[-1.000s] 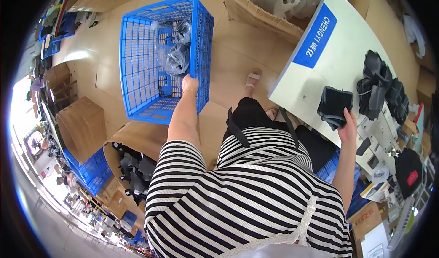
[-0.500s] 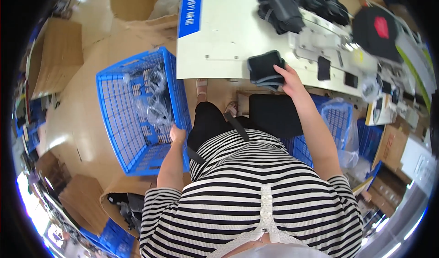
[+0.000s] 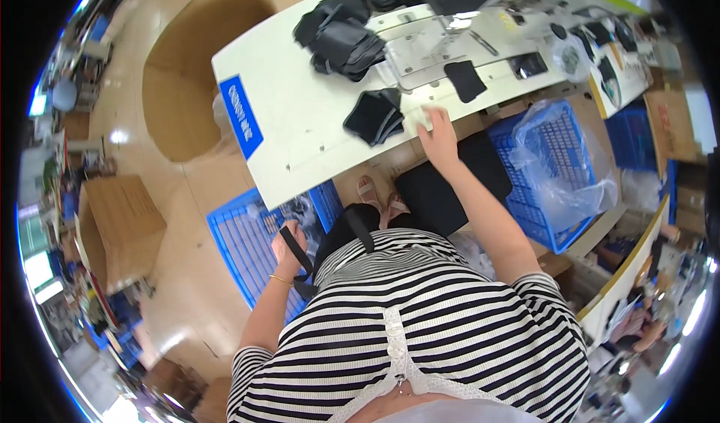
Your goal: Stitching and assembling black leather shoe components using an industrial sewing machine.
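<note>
On the white table (image 3: 300,142), near its front edge, lies a stack of black fabric pieces (image 3: 373,117) with grey edging. Just right of that stack is my right hand (image 3: 439,136), empty, its fingers apart. My left hand (image 3: 289,244) is over the blue plastic basket (image 3: 238,244) at the table's left corner. A dark strap (image 3: 297,250) crosses in front of that hand, and its fingers are partly hidden. Clear plastic bags (image 3: 301,211) lie in the basket. A single black fabric piece (image 3: 465,81) rests to the right of the stack.
Farther back on the table lies a bigger heap of black pieces (image 3: 341,37), beside a sewing machine (image 3: 427,48). A phone (image 3: 528,66) is at the right. Below are a black stool (image 3: 457,183) and another blue basket (image 3: 551,160) with plastic. A large cardboard box (image 3: 176,85) stands left.
The fabric stack has left my right hand and now lies on the table. My left hand has come off the basket's rim. The whole view has turned and shifted.
</note>
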Demonstrator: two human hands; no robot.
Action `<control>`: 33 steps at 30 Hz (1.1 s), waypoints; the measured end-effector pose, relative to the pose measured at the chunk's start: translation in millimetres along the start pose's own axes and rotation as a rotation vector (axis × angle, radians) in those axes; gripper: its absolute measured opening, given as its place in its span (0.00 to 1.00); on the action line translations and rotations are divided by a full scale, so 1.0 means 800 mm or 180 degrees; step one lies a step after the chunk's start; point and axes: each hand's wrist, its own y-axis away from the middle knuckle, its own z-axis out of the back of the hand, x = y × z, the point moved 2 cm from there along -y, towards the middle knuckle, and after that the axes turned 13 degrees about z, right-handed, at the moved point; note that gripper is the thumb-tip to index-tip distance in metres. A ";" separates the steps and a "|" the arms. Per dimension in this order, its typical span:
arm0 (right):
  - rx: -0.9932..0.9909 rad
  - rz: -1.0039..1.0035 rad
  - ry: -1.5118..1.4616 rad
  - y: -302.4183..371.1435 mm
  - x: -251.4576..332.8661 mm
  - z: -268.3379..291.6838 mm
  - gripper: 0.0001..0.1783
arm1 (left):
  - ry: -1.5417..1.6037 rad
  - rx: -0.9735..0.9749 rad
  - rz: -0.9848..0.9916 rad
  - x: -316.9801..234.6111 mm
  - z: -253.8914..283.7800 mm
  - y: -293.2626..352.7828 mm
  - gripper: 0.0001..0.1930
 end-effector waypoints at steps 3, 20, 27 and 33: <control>0.0427 -0.1589 -0.0124 0.138 -0.039 0.024 0.25 | 0.0384 -0.0394 -0.0941 -0.078 0.054 -0.082 0.10; -0.0957 -0.5504 -0.0684 0.505 -0.164 -0.114 0.39 | -0.2736 0.1559 -0.5239 -0.258 -0.038 -0.167 0.28; -0.2531 -0.4795 -0.1753 0.535 -0.180 -0.110 0.45 | -0.2873 0.1292 -0.5261 -0.265 -0.045 -0.168 0.20; -0.1799 -0.4506 -0.0498 0.562 -0.142 -0.125 0.47 | -0.2802 0.1464 -0.5370 -0.249 -0.058 -0.172 0.21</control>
